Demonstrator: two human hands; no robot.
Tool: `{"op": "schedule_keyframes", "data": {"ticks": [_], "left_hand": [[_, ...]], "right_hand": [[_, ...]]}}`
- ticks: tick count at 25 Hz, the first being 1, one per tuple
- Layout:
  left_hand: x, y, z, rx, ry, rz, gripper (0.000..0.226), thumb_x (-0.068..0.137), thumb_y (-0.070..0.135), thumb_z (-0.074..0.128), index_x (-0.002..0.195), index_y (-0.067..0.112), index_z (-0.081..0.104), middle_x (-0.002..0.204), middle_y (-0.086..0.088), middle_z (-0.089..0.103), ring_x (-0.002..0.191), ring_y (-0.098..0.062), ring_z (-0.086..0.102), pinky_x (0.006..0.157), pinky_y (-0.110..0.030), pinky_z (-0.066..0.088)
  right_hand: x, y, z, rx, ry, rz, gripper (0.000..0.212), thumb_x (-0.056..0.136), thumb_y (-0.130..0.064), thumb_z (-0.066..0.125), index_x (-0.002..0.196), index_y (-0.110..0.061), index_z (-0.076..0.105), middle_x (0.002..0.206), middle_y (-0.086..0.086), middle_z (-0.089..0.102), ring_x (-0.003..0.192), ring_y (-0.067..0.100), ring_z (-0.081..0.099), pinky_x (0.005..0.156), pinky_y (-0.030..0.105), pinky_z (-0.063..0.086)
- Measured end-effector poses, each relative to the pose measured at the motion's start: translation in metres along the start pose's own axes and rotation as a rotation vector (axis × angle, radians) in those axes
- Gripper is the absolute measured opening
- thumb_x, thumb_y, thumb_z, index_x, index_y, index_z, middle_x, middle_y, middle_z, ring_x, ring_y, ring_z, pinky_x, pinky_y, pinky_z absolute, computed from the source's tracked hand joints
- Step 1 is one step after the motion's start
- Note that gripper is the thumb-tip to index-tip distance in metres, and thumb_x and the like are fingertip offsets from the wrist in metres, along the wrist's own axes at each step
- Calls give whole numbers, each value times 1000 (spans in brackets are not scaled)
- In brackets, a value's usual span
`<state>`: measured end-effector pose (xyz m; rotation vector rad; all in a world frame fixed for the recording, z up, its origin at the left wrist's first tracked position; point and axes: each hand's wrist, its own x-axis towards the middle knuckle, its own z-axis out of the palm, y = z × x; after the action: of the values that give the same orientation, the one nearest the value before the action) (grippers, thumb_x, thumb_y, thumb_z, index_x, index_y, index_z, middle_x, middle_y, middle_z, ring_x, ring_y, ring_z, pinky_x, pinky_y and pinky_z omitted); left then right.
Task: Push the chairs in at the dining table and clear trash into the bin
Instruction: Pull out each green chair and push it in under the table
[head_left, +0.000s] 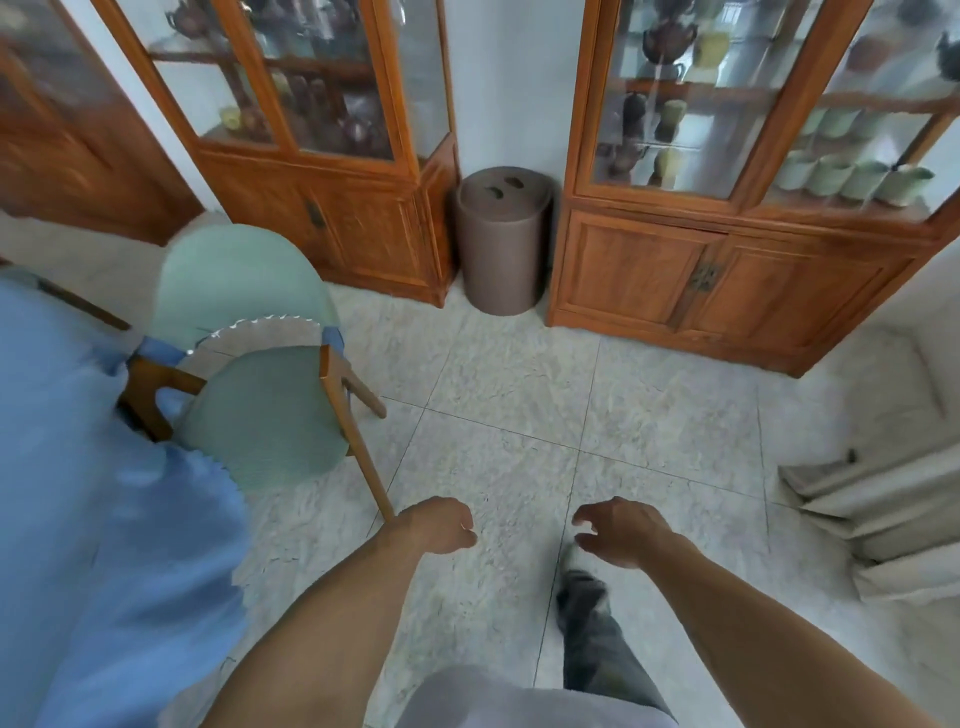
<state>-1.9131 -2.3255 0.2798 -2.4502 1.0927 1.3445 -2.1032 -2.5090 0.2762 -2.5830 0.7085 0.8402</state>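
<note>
A wooden chair (270, 410) with pale green seat and back cushions stands at the left, tucked against the table under a blue tablecloth (78, 467). A second green chair back (234, 280) shows behind it. My left hand (441, 525) hangs just right of the chair's near leg, fingers loosely curled, holding nothing. My right hand (618, 532) is further right over the floor, fingers apart and empty. A brown cylindrical bin (501, 244) with a lid stands against the far wall between two cabinets.
Two wooden glass-fronted cabinets (332, 171) (727, 218) holding teapots and cups flank the bin. Cream fabric-covered furniture (883, 493) sits at the right. Pale tiled floor (519, 405) stretches from my feet to the bin. My leg (592, 623) steps forward.
</note>
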Motion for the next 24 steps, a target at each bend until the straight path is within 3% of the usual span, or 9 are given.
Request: {"op": "schedule_keyframes", "data": {"ticks": [4,7,8,10,12,18,24], "left_hand": [[51,34,-62,-79,13,-51,47,99,45,51,140,22,50,146,-4,48,129,-22,49,101,-29,43],[77,56,-113,-158,29,-68,46,99,46,51,140,25,51,145,1,46,128,-22,49,73,-23,46],[84,59,-129,-166,44,-75,46,99,46,51,140,25,51,144,2,46,128,-22,48,73,-24,46],[100,56,-159,-172,72,-102,45,98,47,52,138,27,53,145,0,48,126,-22,50,93,-30,46],[114,47,-185,-174,89,-136,44,97,46,52,136,26,54,141,-2,51,124,-22,52,101,-33,44],[163,2,-246,-252,107,-175,43,98,42,51,137,24,53,140,-2,52,126,-22,50,102,-32,42],[205,-95,-325,-344,149,-237,43,98,42,50,137,23,53,146,-1,48,129,-21,50,103,-32,42]], "right_hand": [[67,53,-69,-58,-12,-42,42,97,-51,45,137,-38,50,135,-2,58,121,21,58,94,33,45],[110,82,-125,-112,-26,-67,41,98,-49,45,137,-37,51,136,-2,58,121,20,58,94,32,45],[124,88,-144,-125,-25,-81,41,98,-48,45,137,-37,51,136,-3,58,121,20,58,94,32,45],[153,92,-180,-155,-17,-107,41,97,-48,46,136,-38,51,135,-2,59,120,21,58,92,31,45],[181,91,-210,-176,-6,-124,40,97,-48,46,135,-38,52,133,-2,60,119,21,58,91,30,44],[278,57,-280,-264,-23,-219,40,98,-47,45,135,-37,52,132,-5,60,121,18,57,93,31,44],[395,-33,-352,-371,-46,-328,41,97,-49,45,135,-36,52,136,-5,58,123,18,55,98,33,44]]}}
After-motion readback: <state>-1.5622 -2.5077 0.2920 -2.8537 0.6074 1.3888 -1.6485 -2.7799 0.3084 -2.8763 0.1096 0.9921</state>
